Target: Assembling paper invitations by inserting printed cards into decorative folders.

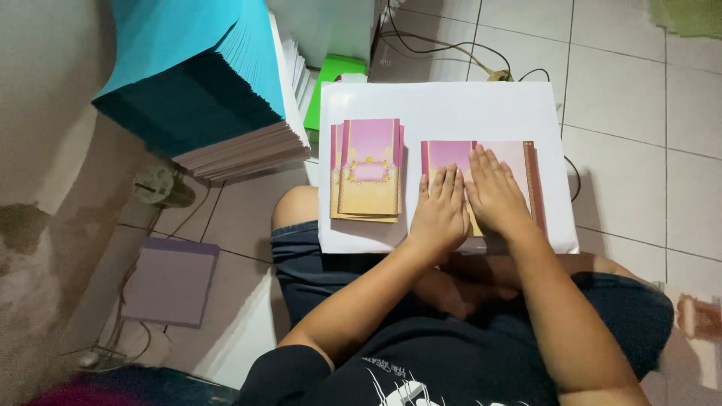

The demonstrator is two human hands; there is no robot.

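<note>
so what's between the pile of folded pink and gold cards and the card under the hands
Only a bare strip of the white board, seen from the head camera, separates the pile of folded pink and gold cards from the pressed pink card.

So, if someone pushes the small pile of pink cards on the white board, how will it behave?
The pink card pile would probably slide easily on the smooth white board. Its edges already look uneven, so cards may fan apart. Being flat and low, it should not tip.
</note>
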